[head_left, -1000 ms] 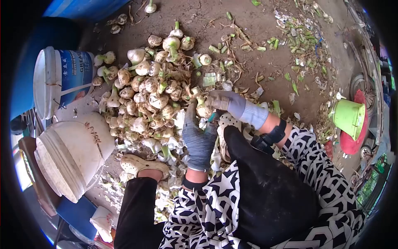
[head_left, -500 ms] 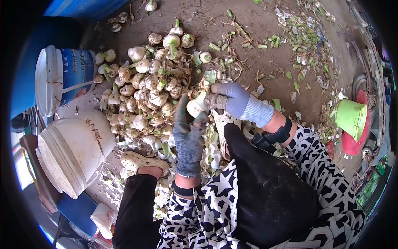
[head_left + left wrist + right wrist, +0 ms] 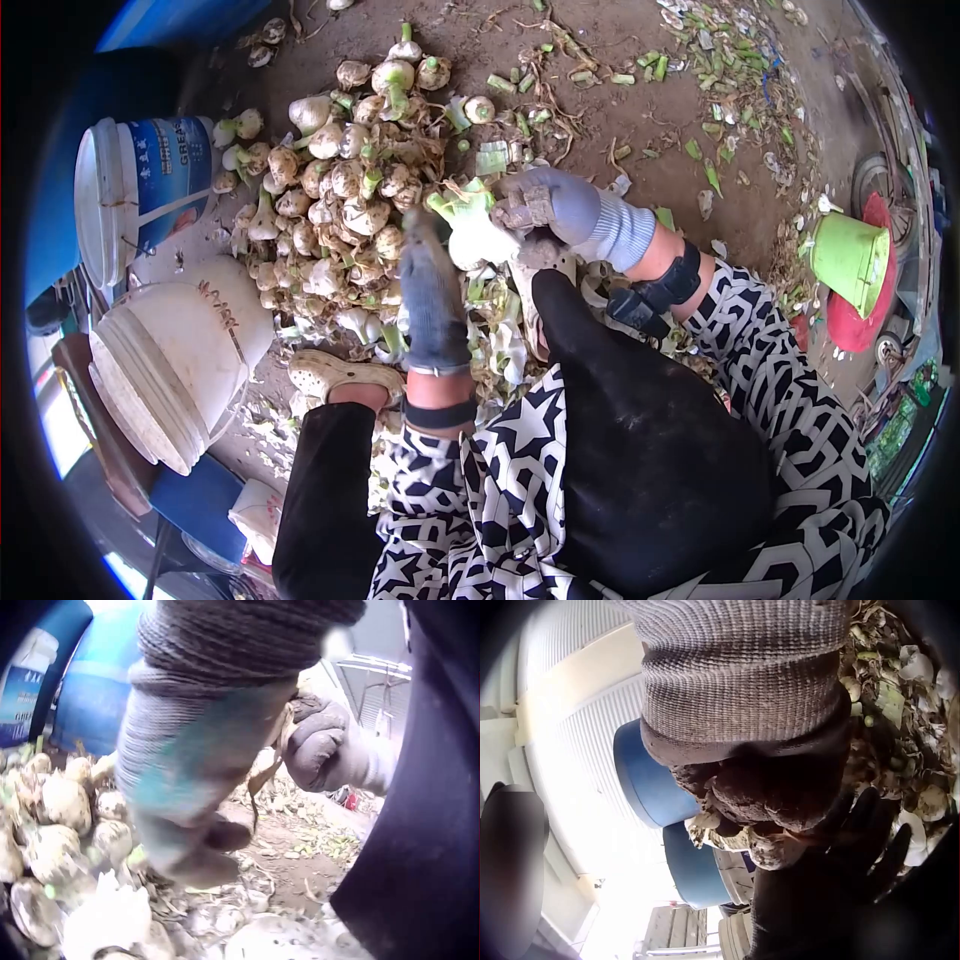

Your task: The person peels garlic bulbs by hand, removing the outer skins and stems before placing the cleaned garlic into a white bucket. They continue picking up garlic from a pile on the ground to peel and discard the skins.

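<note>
A white garlic bulb with a green peeled-back stem is gripped by my gloved right hand. In the right wrist view the curled, muddy fingers cover most of the bulb, whose pale, soiled part shows below them. My left hand, in a grey glove and blurred, is just left of the bulb. Its fingers point down apart from it in the left wrist view, with nothing in them. A dry strip of skin hangs between the hands.
A heap of unpeeled garlic bulbs lies left of the hands. A blue-labelled bucket and a white bucket stand farther left. Peelings litter the ground around the clogs. A green bucket is at the right.
The left hand first worked at the bulb beside the right, then pulled away left and down. The bulb now shows whiter, its green stem spread out; the right hand still holds it.
</note>
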`<state>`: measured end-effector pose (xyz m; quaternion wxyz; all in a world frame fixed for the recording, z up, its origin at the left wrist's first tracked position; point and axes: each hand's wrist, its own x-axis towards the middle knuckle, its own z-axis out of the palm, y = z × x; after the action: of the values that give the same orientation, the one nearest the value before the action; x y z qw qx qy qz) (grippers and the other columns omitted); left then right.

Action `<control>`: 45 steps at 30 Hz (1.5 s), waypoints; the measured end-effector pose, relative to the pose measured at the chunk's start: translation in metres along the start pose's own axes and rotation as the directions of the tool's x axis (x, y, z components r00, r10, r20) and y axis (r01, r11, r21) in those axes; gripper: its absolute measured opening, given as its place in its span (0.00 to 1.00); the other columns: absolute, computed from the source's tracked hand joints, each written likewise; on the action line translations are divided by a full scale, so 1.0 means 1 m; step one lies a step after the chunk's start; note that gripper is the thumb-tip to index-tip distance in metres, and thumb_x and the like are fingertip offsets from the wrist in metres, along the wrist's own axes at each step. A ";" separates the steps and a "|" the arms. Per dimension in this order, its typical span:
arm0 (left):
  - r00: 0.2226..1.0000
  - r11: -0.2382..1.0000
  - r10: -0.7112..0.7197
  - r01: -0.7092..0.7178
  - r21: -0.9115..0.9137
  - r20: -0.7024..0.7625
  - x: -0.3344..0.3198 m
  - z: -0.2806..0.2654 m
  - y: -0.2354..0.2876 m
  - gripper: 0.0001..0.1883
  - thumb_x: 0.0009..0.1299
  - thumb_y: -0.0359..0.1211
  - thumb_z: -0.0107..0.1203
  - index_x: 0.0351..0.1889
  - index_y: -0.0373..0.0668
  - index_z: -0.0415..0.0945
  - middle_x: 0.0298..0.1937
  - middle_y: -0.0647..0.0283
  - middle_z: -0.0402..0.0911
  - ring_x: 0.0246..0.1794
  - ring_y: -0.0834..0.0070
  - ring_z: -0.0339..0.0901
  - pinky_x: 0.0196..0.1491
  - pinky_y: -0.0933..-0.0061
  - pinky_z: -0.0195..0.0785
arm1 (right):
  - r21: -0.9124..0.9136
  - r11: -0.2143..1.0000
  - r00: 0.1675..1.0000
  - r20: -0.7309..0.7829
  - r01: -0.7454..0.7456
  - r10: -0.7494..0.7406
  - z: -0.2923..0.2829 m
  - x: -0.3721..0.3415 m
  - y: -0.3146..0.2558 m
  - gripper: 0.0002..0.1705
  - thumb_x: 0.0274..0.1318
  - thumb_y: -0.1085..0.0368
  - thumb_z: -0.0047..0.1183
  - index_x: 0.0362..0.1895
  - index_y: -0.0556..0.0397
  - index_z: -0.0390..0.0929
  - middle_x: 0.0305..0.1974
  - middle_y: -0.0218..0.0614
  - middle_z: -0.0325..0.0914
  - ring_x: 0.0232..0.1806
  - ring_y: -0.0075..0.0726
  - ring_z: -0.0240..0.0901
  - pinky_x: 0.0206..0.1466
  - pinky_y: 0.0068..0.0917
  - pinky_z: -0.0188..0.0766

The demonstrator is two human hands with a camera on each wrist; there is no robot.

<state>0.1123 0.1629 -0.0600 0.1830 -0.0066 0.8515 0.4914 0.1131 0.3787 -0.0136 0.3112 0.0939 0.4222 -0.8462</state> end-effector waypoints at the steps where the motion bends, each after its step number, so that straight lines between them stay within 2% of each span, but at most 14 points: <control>1: 1.000 0.997 -0.021 0.019 -0.071 -0.021 -0.006 -0.006 0.028 0.24 0.79 0.44 0.33 0.62 0.35 0.63 0.50 0.52 0.75 0.50 0.65 0.76 0.56 0.67 0.71 | 0.002 1.000 1.000 -0.011 0.006 -0.006 -0.001 -0.002 -0.002 0.12 0.56 0.65 0.57 0.24 0.56 0.70 0.21 0.30 0.71 0.21 0.18 0.66 0.21 0.19 0.62; 4: 0.967 0.817 -0.249 0.243 -0.523 0.060 -0.040 -0.011 0.095 0.26 0.80 0.46 0.29 0.61 0.36 0.66 0.50 0.52 0.74 0.53 0.67 0.73 0.57 0.68 0.67 | -0.304 0.952 0.982 -0.187 -0.040 -0.019 0.009 -0.003 -0.003 0.14 0.56 0.63 0.59 0.41 0.62 0.77 0.30 0.38 0.78 0.29 0.26 0.74 0.29 0.22 0.71; 6: 0.987 0.993 0.120 -0.122 -0.010 -0.106 -0.048 -0.004 0.092 0.22 0.78 0.45 0.40 0.59 0.37 0.66 0.50 0.55 0.75 0.50 0.72 0.73 0.54 0.71 0.68 | -0.476 0.874 0.975 -0.129 0.097 -0.179 0.009 0.004 0.013 0.22 0.54 0.64 0.61 0.50 0.64 0.75 0.36 0.40 0.79 0.32 0.28 0.76 0.32 0.23 0.73; 8: 0.998 0.946 0.014 -0.032 -0.322 -0.058 -0.036 -0.002 0.094 0.20 0.75 0.44 0.46 0.56 0.38 0.67 0.49 0.58 0.75 0.47 0.73 0.74 0.52 0.73 0.69 | -0.013 0.952 0.951 0.066 0.304 -0.303 -0.001 0.013 0.021 0.10 0.61 0.67 0.49 0.34 0.62 0.78 0.26 0.33 0.76 0.21 0.22 0.69 0.24 0.24 0.67; 11: 0.961 0.339 -0.263 0.175 -0.924 0.085 -0.014 0.012 0.052 0.15 0.68 0.42 0.59 0.45 0.44 0.72 0.42 0.63 0.78 0.40 0.75 0.76 0.43 0.75 0.72 | 0.300 0.948 0.988 0.075 0.104 -0.132 0.004 0.005 0.019 0.19 0.58 0.58 0.44 0.36 0.66 0.73 0.13 0.37 0.68 0.08 0.28 0.58 0.13 0.25 0.53; 18: 0.948 -0.184 -0.117 0.273 -0.944 0.297 -0.001 -0.033 0.065 0.12 0.70 0.42 0.53 0.42 0.46 0.78 0.51 0.62 0.80 0.60 0.58 0.71 0.66 0.44 0.57 | 0.041 0.990 0.991 0.030 0.132 -0.133 -0.086 -0.044 0.020 0.18 0.66 0.54 0.42 0.29 0.53 0.71 0.17 0.30 0.71 0.11 0.28 0.64 0.20 0.28 0.65; 19: 0.949 -0.181 -0.116 0.268 -0.946 0.292 0.000 -0.035 0.064 0.12 0.70 0.42 0.53 0.42 0.46 0.78 0.51 0.62 0.80 0.60 0.58 0.71 0.66 0.44 0.57 | -0.687 0.609 0.912 0.216 0.396 -0.349 -0.089 -0.059 0.017 0.14 0.63 0.56 0.46 0.38 0.54 0.73 0.23 0.33 0.76 0.17 0.29 0.72 0.23 0.29 0.69; 21: 0.964 -0.067 -0.116 0.231 -0.971 0.238 0.001 -0.035 0.064 0.13 0.69 0.41 0.55 0.47 0.48 0.77 0.55 0.63 0.78 0.60 0.64 0.71 0.65 0.50 0.59 | -0.697 0.586 0.910 -0.321 -0.414 0.261 -0.052 -0.081 -0.012 0.18 0.57 0.54 0.52 0.46 0.52 0.74 0.27 0.35 0.80 0.26 0.34 0.79 0.28 0.35 0.73; 22: 0.965 -0.066 -0.109 0.230 -0.971 0.237 0.001 -0.035 0.066 0.13 0.69 0.41 0.55 0.47 0.48 0.77 0.55 0.63 0.78 0.60 0.64 0.71 0.65 0.50 0.59 | -0.924 -0.187 0.940 -0.342 -0.335 0.005 -0.063 -0.081 0.020 0.20 0.54 0.52 0.55 0.47 0.49 0.75 0.30 0.37 0.82 0.33 0.41 0.82 0.34 0.40 0.76; 24: 0.953 -0.024 -0.251 0.169 -0.985 0.170 -0.002 -0.029 0.072 0.15 0.70 0.40 0.54 0.53 0.48 0.74 0.57 0.64 0.76 0.58 0.65 0.72 0.65 0.51 0.60 | -0.702 -0.500 0.796 -0.603 -0.507 0.039 -0.061 -0.073 0.036 0.22 0.55 0.45 0.55 0.45 0.47 0.76 0.30 0.37 0.82 0.34 0.46 0.82 0.36 0.40 0.76; 29: 0.939 -0.133 -0.303 0.126 -0.983 0.161 -0.002 -0.011 0.079 0.17 0.69 0.35 0.52 0.55 0.44 0.73 0.50 0.54 0.77 0.50 0.61 0.74 0.61 0.50 0.63 | -0.921 0.389 0.904 -0.186 -0.023 -0.385 -0.001 -0.043 0.000 0.25 0.50 0.38 0.58 0.34 0.47 0.74 0.23 0.36 0.79 0.27 0.42 0.81 0.33 0.38 0.77; 32: 0.969 0.343 -0.238 0.148 -0.927 0.067 -0.009 -0.003 0.076 0.17 0.71 0.33 0.48 0.56 0.41 0.71 0.50 0.55 0.77 0.47 0.63 0.76 0.57 0.55 0.67 | -0.984 0.154 0.875 0.006 0.092 -0.484 0.031 -0.016 -0.020 0.24 0.44 0.42 0.66 0.30 0.48 0.76 0.16 0.36 0.75 0.17 0.38 0.76 0.20 0.32 0.70; 34: 0.947 -0.104 -0.165 0.262 -0.959 0.277 -0.015 -0.007 0.089 0.18 0.72 0.33 0.47 0.58 0.39 0.69 0.49 0.57 0.78 0.44 0.67 0.77 0.54 0.61 0.68 | -0.998 -0.060 0.839 0.060 0.033 -0.541 0.039 -0.007 -0.023 0.22 0.48 0.43 0.63 0.33 0.47 0.77 0.16 0.36 0.74 0.20 0.44 0.77 0.22 0.34 0.71; 45: 0.991 0.247 -0.098 0.116 -0.962 0.095 -0.025 -0.007 0.100 0.18 0.71 0.35 0.53 0.56 0.38 0.72 0.56 0.56 0.76 0.58 0.66 0.72 0.64 0.62 0.62 | -0.920 0.320 0.879 0.050 0.225 -0.475 0.018 -0.015 -0.017 0.11 0.52 0.57 0.59 0.32 0.49 0.77 0.25 0.40 0.78 0.27 0.49 0.76 0.30 0.38 0.71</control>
<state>0.1146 0.2046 0.0346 0.1802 -0.1711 0.3707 0.8949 0.1169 0.3792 0.0150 0.0682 -0.0870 0.8537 -0.5089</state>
